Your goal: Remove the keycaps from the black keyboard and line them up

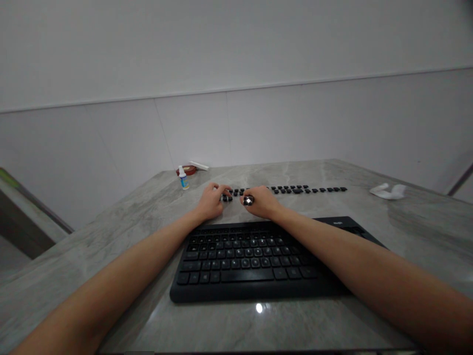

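My left hand (212, 201) rests on the table beyond the keyboard, its bent fingers apart at the left end of the rows of loose black keycaps (297, 191). Two keycaps (227, 198) lie right by its fingers; whether a fingertip touches them I cannot tell. My right hand (260, 201) is closed around a small black shiny object (248, 200) with a bright glint, whose exact kind is unclear. Under my forearms lies a black keyboard (251, 276). Its upper left part shows bare key sockets (202, 246), while keycaps cover the lower rows. My right forearm hides its right side.
At the back left stands a small white spray bottle (184, 179) with a blue label. Behind it are a round reddish-brown item (190, 170) and a white strip (199, 165). Crumpled white tissue (388, 192) lies on the right of the grey marbled table (424, 236). A wall closes off the back.
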The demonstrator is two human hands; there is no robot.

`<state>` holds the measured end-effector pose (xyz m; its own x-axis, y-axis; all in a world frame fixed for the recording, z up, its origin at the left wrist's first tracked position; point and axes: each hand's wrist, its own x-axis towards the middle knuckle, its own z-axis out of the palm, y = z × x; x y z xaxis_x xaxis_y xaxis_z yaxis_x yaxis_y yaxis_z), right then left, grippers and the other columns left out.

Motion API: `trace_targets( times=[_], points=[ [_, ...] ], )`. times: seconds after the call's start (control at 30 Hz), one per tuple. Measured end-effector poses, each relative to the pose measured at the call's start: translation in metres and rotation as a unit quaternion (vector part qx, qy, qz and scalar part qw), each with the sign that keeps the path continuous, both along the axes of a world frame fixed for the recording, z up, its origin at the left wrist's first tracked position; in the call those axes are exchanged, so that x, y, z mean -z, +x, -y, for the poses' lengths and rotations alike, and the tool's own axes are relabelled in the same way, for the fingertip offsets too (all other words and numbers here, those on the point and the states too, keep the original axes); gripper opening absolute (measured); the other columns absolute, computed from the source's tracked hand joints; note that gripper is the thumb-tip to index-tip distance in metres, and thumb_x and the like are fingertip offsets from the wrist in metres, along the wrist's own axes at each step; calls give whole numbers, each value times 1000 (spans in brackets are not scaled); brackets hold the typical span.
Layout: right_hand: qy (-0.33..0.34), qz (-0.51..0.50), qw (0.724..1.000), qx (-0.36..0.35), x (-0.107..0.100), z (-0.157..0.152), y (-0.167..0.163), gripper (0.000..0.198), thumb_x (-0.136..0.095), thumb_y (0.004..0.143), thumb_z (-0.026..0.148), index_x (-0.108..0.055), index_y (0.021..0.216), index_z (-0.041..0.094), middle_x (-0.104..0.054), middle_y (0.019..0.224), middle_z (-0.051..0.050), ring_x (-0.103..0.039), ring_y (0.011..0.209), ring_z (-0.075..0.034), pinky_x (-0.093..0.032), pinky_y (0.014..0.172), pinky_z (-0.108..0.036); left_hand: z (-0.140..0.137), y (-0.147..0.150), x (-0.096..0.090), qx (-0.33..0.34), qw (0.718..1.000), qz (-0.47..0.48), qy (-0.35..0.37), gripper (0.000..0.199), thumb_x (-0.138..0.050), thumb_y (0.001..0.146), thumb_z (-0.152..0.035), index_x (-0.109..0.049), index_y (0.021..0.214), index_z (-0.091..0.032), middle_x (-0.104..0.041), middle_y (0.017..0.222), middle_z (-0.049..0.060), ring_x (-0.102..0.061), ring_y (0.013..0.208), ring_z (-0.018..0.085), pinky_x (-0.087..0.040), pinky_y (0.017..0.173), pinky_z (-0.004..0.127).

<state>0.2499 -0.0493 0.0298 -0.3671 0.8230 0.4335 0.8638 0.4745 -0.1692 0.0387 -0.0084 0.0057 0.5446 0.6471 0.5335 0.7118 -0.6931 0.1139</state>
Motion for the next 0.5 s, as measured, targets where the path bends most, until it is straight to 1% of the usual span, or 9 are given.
trace_targets(
  times=[0.23,0.3,0.4,0.5],
  points=[
    [2,-8,1000,3,1,-1,0,27,-50,85,31,-74,78,20,-72,77,-10,-63,70,-20,-34,61,-27,-2,0,4,-3,1000,-14,-10,68,-44,56,4,-54,120,-17,-71,105,1,-47,105,26,-38,94,40],
    [3,-11,1000,2,1,-1,0,27,-51,85,30,-74,78,20,-72,77,-9,-63,70,-20,-34,61,-27,-2,0,4,-6,1000,-13,-7,68,-45,56,4,-54,120,-17,-70,107,1,-47,106,26,-39,94,40],
    [10,-20,1000,7,0,-2,-1,28,-50,86,30,-74,77,19,-72,77,-9,-63,71,-20,-34,62,-27,-1,0,1,-23,1000,3,4,67,-46,57,3,-53,121,-16,-67,114,3,-46,107,26,-38,96,40],
    [18,-31,999,31,-1,-4,-1,31,-48,87,30,-72,72,17,-71,76,-10,-63,71,-20,-34,62,-27,0,1,-1,-52,998,28,14,67,-45,57,4,-53,121,-15,-65,118,4,-46,109,27,-37,98,41]
  ],
)
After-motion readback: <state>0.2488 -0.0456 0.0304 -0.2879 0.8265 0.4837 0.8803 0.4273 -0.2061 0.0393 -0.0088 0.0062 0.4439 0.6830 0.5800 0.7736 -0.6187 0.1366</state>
